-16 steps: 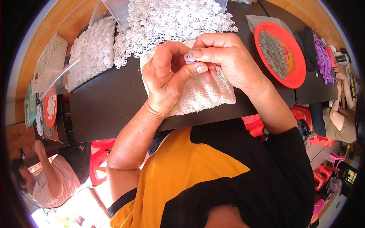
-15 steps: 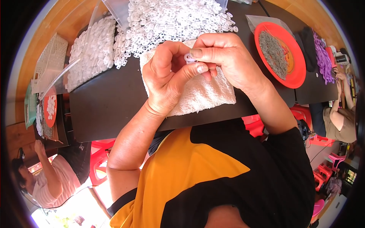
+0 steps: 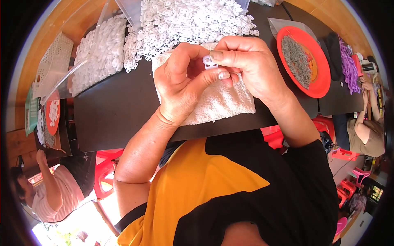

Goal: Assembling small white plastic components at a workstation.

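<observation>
Between my hands is a small white plastic piece with round holes (image 3: 209,62), shaped like a cord lock. My left hand (image 3: 180,80) grips it from the left with thumb and curled forefinger. From the right, the thumb and forefinger of my right hand (image 3: 246,61) pinch its edge; the other fingers of that hand are curled and partly hidden. Both hands are raised over a folded cream towel (image 3: 221,106) on the dark table (image 3: 111,119). Beyond them spreads a large heap of similar white pieces (image 3: 184,24), spilling from a clear plastic bin (image 3: 128,14).
To the left, a clear container holds more white pieces (image 3: 98,53). A red plate (image 3: 324,82) with small grey metal parts (image 3: 296,61) stands at the right, near purple straps (image 3: 349,69). One person (image 3: 61,188) sits at left, another (image 3: 365,131) at right. Red stools surround the table.
The white piece has turned between my fingers, so more of its holed face shows. My hands have barely shifted, and both still grip it.
</observation>
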{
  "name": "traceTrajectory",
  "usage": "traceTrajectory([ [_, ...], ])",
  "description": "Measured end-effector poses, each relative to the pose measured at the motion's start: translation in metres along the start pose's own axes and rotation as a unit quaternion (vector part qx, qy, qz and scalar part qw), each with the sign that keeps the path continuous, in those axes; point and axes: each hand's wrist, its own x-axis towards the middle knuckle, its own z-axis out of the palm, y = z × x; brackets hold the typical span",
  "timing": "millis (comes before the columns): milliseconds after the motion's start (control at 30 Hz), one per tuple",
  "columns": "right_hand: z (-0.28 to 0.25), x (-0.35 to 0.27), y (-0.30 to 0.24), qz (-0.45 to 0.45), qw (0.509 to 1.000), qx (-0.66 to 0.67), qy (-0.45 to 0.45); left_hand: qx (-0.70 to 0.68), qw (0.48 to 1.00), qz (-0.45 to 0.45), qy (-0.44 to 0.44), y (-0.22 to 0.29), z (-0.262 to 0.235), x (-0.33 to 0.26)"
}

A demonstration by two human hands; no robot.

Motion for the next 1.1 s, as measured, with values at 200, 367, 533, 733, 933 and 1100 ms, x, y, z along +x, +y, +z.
traceTrajectory([
  [200, -0.0007, -0.0001, -0.0025, 0.022, 0.999, 0.014, -0.02, 0.014, 1.0, -0.007, -0.008, 0.0026, -0.0043, -0.0024],
  [367, -0.0016, -0.0003, -0.0022, 0.016, 0.999, -0.017, -0.03, 0.01, 1.0, 0.022, -0.004, 0.0035, -0.0028, -0.0009],
  [533, -0.0031, 0.0041, 0.005, -0.018, 1.0, -0.014, -0.002, -0.017, 0.999, 0.028, -0.005, 0.0045, -0.0007, 0.0018],
  [733, -0.0034, 0.0024, 0.0019, -0.005, 0.999, -0.021, -0.03, 0.049, 0.997, 0.064, -0.016, 0.0038, -0.005, 0.0003],
  [933, -0.0034, 0.003, 0.0029, 0.022, 0.999, -0.009, -0.036, 0.038, 0.997, 0.051, -0.04, 0.0072, -0.0074, 0.001],
  [1100, -0.0029, 0.0031, 0.0039, 0.004, 0.999, -0.023, -0.042, 0.059, 0.996, 0.064, -0.028, 0.0011, -0.0079, 0.0004],
])
